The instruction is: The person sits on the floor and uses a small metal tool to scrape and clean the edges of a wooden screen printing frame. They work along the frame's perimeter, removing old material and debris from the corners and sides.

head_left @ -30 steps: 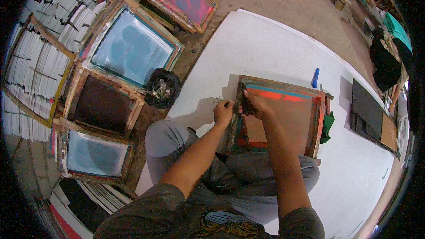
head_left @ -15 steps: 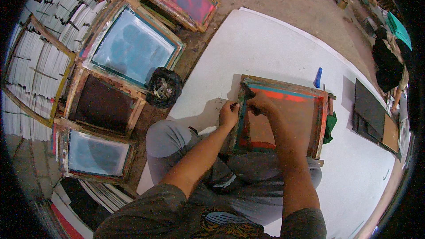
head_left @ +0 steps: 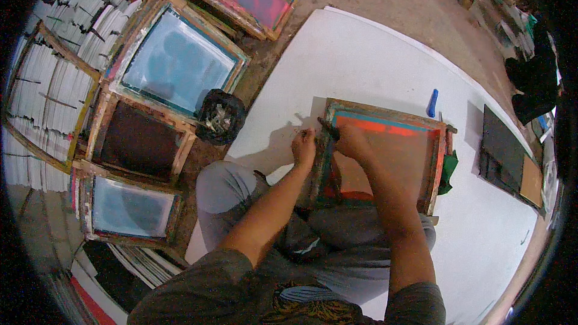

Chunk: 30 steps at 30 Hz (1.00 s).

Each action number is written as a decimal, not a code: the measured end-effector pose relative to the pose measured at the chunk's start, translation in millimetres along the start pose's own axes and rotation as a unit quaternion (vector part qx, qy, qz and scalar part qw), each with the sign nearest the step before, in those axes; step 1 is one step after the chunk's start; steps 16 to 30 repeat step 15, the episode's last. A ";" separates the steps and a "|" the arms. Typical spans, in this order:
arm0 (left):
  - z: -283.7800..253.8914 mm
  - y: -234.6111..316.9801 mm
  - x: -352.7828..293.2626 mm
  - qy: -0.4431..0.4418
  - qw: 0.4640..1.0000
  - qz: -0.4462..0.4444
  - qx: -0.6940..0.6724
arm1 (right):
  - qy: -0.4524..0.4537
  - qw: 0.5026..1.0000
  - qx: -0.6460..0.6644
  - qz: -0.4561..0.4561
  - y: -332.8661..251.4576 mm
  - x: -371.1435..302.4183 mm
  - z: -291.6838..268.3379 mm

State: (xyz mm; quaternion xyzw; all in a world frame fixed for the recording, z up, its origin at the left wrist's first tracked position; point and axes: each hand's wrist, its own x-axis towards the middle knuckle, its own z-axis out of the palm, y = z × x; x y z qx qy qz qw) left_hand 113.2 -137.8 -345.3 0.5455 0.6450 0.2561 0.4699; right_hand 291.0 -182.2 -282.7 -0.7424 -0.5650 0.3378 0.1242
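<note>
A wooden-framed printing screen, brown mesh with orange-red and teal borders, rests tilted against my lap. My right hand is closed around a dark tool over the screen's upper left corner. The tool's tip points up and left, past the frame's left bar; its exact kind is too dark to tell. Just outside that bar, my left hand is raised with fingers pinched together. Whatever the pinch holds, if anything, is too small to make out.
A blue-handled tool lies on the white board beyond the screen. Green cloth and dark flat panels are to the right. At left stand a black bag of scraps, several framed screens and paper stacks.
My right hand has lifted slightly up, and the dark tool now points across the frame's left bar. My left hand has drawn a little left, away from the frame.
</note>
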 end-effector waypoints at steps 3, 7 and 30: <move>-7.4 1.4 10.5 -0.048 0.956 -0.065 -0.283 | -0.087 0.996 0.019 0.007 -32.5 -10.0 -10.1; -11.2 -7.6 20.2 -0.071 0.898 -0.134 -0.413 | -0.152 0.984 0.089 0.039 -50.0 -18.0 -7.8; -2.1 -45.0 49.4 -0.100 0.852 -0.212 -0.468 | -0.199 0.942 0.251 0.101 -19.2 -6.4 22.3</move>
